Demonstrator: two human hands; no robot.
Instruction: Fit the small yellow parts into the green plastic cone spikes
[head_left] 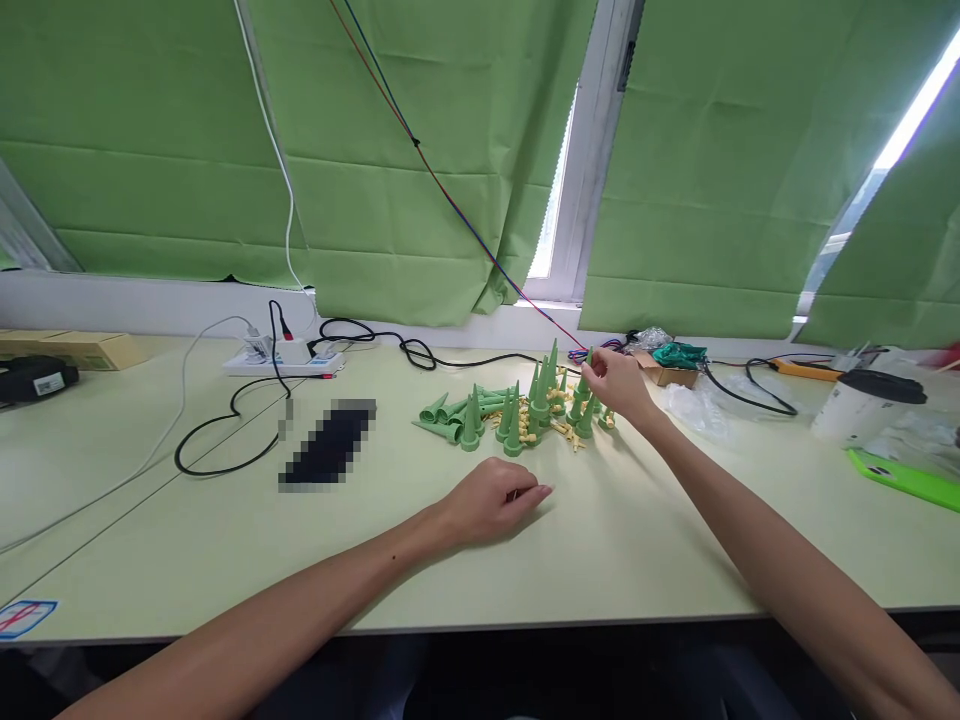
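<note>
My right hand [621, 385] reaches to the right side of a cluster of green pointed cones and pinches the tip of a green cone [589, 356]. Several more cones stand upright on round bases, like this tall cone [541, 395]. On the left of the cluster, other green cones [442, 430] lie on their sides in a pile. Small yellow pieces [574, 436] are scattered among the standing cones; their exact kind is too small to tell. My left hand [491, 502] rests on the table in front of the cluster, fingers curled, with nothing visible in it.
A blurred dark rectangle [330, 445] lies left of the cones. Behind it are a white power strip [281, 360] and black cables [420, 352]. To the right stand a crumpled plastic bag [697, 410], a lidded paper cup [862, 410] and a bright green phone case [904, 480].
</note>
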